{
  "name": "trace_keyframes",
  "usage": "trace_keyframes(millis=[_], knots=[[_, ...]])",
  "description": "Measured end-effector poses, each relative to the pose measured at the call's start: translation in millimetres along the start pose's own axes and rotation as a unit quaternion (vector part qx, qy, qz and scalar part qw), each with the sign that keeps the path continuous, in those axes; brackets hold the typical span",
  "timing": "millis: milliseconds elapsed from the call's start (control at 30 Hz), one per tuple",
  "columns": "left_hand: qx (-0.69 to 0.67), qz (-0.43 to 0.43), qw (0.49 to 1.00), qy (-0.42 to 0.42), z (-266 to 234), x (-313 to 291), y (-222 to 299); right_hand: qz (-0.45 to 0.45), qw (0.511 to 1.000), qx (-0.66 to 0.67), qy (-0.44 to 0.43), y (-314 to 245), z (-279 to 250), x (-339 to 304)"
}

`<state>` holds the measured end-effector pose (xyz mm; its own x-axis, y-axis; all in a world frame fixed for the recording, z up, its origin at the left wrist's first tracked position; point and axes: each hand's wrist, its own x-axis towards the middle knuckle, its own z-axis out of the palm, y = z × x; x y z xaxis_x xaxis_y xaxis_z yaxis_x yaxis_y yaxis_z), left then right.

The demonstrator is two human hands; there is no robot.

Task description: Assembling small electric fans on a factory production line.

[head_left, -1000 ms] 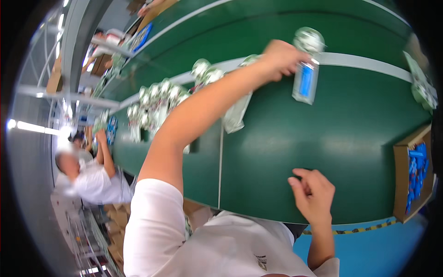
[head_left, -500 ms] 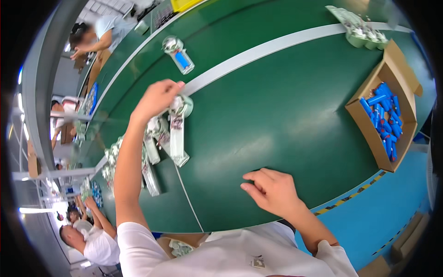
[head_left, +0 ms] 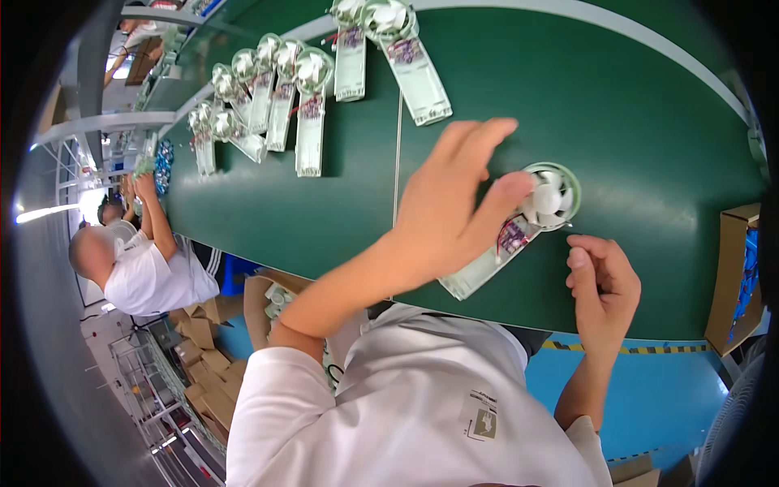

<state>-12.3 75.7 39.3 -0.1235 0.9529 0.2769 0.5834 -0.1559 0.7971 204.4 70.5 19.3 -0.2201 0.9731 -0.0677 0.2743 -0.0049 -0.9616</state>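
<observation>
A small white hand-held fan (head_left: 545,199) with a round grille and a pale flat handle lies on the green conveyor belt (head_left: 633,122) in front of me. My left hand (head_left: 454,203) is over it, fingers spread, thumb and fingertips touching the fan head. My right hand (head_left: 600,280) hovers just right of the handle with its fingers loosely curled, holding nothing that I can see. The middle of the fan's handle shows small coloured parts.
Several more white fans (head_left: 308,89) lie in a row across the belt to the upper left. A cardboard box with blue pieces (head_left: 742,276) stands at the right edge. Another person in a white shirt (head_left: 138,268) works at the belt on the left, beside stacked cartons (head_left: 203,365).
My left hand has come back from the row of fans further up the belt and now rests on one fan close to me. My right hand has shifted beside that fan.
</observation>
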Motion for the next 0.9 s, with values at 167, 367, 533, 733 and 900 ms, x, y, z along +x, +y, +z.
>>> trace_keyframes(millis=[167, 367, 533, 733, 900], knots=[[-0.024, 0.014, 0.999, 0.021, -17.5, -60.4, 0.4, 0.09, 0.993, 0.051, -0.058, -18.4, 9.7, -11.7], [-0.008, 0.046, 0.997, 0.06, -0.9, -79.1, -8.4, 0.135, 0.983, 0.046, -0.114, -35.3, 24.0, -12.4], [-0.033, 0.047, 0.996, 0.072, 4.5, -80.3, -12.0, 0.14, 0.984, 0.021, -0.107, -37.0, 33.0, -11.4], [-0.112, 0.038, 0.992, 0.053, 13.1, -86.3, -7.5, 0.138, 0.986, 0.03, -0.093, -32.9, 33.6, -10.9], [-0.067, 0.082, 0.993, 0.042, 14.9, -90.5, -9.6, 0.22, 0.969, 0.041, -0.103, -31.6, 21.9, -3.2]])
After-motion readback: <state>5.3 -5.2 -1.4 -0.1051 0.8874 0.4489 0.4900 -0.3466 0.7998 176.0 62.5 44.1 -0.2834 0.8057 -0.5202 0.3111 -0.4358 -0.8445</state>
